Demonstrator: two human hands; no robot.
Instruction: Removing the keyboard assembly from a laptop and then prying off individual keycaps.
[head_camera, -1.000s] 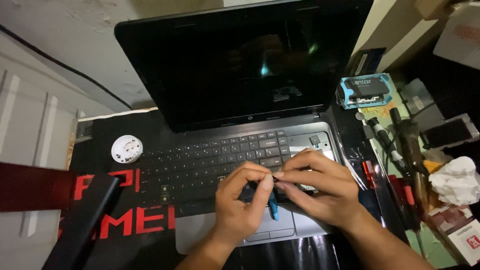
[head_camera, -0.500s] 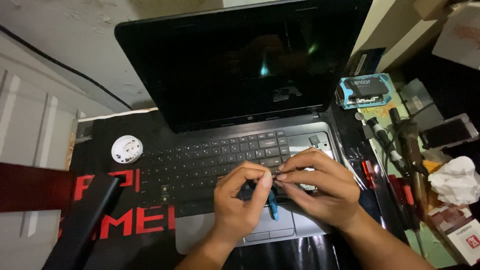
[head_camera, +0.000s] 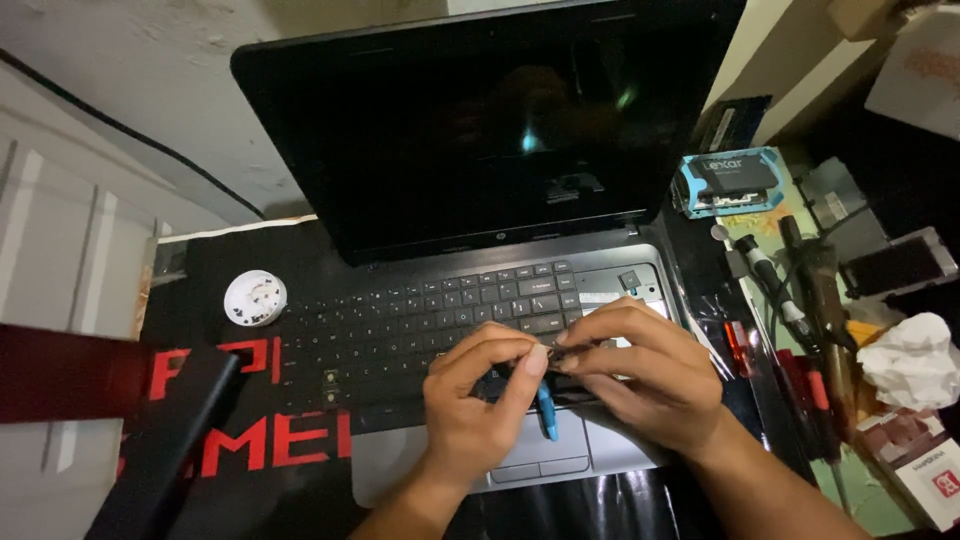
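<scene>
Keycap (head_camera: 578, 349), one, small and dark, pinched between fingertips of both hands over the right half of a laptop keyboard (head_camera: 420, 320), above the touchpad; largely hidden by fingers, so shape hard to confirm. Judged very light, thin, stiff plastic, brittle at any clips beneath; best taken by the edges with fingertips, not squeezed flat. Left hand (head_camera: 480, 390): one, thumb and forefinger closed together at the cap's left end. Right hand (head_camera: 640, 375): one, fingers curled and closed on the cap's right end, touching the left fingertips. Pry tool (head_camera: 546, 410), one, blue, slim, hanging down under the two hands across the touchpad; which hand carries it cannot be told. Judged light, smooth, a little flexible. Laptop (head_camera: 480, 140), one, open, screen dark, resting on a black mat (head_camera: 250, 440) with red lettering. Gap in the key rows at upper right with one loose key (head_camera: 630, 281) sitting there. Round white dish (head_camera: 254, 298), one, left of the keyboard, holding small dark bits, count not legible. Blue packet (head_camera: 728, 182), one, right of the screen. Crumpled white tissue (head_camera: 908, 360), one, far right. Screwdrivers and similar tools (head_camera: 800, 300), several, right of the laptop; exact count unclear in the clutter.
</scene>
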